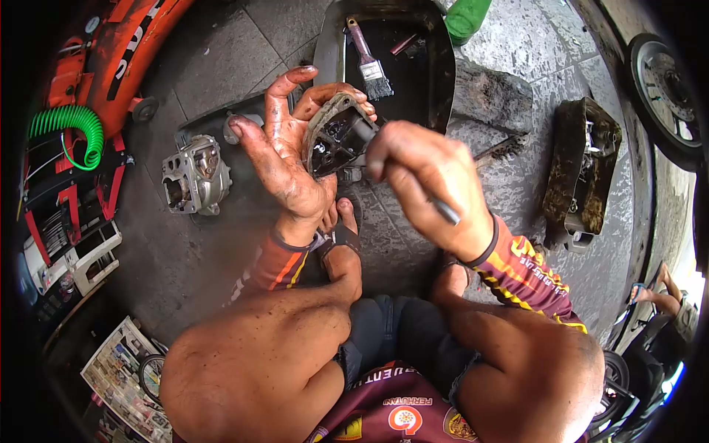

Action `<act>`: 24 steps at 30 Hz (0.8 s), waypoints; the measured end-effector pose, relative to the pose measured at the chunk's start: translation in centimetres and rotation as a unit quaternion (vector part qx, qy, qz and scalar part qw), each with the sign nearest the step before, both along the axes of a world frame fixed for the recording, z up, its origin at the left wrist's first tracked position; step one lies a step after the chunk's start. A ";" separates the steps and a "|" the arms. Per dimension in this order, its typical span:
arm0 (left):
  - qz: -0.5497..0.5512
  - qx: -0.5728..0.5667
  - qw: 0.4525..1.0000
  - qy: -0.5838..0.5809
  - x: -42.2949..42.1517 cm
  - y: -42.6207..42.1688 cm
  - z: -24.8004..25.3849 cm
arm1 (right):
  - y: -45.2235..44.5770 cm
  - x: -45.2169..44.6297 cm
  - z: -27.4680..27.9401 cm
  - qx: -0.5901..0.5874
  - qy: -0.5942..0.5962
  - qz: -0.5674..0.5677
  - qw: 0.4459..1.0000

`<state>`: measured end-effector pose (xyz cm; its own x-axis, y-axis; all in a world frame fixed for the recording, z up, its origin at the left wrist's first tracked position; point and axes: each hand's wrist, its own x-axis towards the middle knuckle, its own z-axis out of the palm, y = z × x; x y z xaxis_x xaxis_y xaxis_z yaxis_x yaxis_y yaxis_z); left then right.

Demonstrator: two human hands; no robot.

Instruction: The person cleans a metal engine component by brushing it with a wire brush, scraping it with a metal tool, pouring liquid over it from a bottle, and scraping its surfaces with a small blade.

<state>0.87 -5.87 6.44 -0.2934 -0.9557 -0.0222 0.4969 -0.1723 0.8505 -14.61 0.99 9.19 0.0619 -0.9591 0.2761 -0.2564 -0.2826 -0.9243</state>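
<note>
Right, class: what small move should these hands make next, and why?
Probably check that the tool sits square before working it further. The right hand holds it with its dark end at the open side of the metal part, which only the left hand supports, and blur hides whether that end is seated.

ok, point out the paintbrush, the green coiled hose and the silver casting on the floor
Paintbrush [371, 69], head view: metal band between handle and bristles.
Green coiled hose [70, 118], head view: coils, upper middle.
Silver casting [198, 179], head view: middle of its body.
</note>
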 end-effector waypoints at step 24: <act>-0.043 0.014 0.999 0.023 -0.1 0.1 0.5 | -0.2 -0.9 -0.7 -0.010 -0.072 0.073 0.995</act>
<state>0.80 -5.82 6.92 -0.3755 -0.9262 -0.0329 0.5171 -0.2389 0.8219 -15.50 0.79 8.44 0.1578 -0.9373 0.3107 -0.0761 -0.3253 -0.9425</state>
